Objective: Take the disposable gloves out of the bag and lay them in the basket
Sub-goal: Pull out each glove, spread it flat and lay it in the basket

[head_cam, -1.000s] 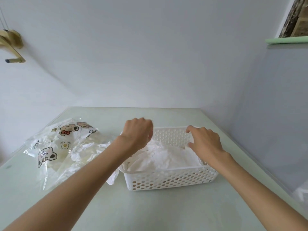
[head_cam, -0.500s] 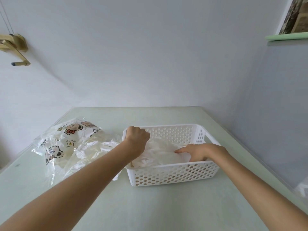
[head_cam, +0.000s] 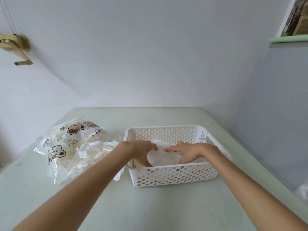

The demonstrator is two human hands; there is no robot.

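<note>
A white perforated basket [head_cam: 175, 175] stands on the pale green table, right of centre. Inside it lies a crumpled pile of thin white disposable gloves [head_cam: 163, 158]. My left hand [head_cam: 141, 150] reaches in over the basket's left wall and presses on the left side of the pile. From the right, my right hand [head_cam: 186, 151] lies on the pile with its fingers stretched toward the left hand. The fingertips of both hands almost meet. A clear plastic bag [head_cam: 66, 144] printed with cartoon bears lies to the left, with more gloves [head_cam: 100, 147] spilling from its mouth.
The table [head_cam: 158, 205] ends at a white wall behind and a grey wall on the right. A brass fitting [head_cam: 18, 47] juts from the wall at upper left. A green shelf edge [head_cam: 286, 39] shows at upper right.
Both hands came down from above the basket into it and now press the glove pile flat. The right hand slid left toward the left hand.
</note>
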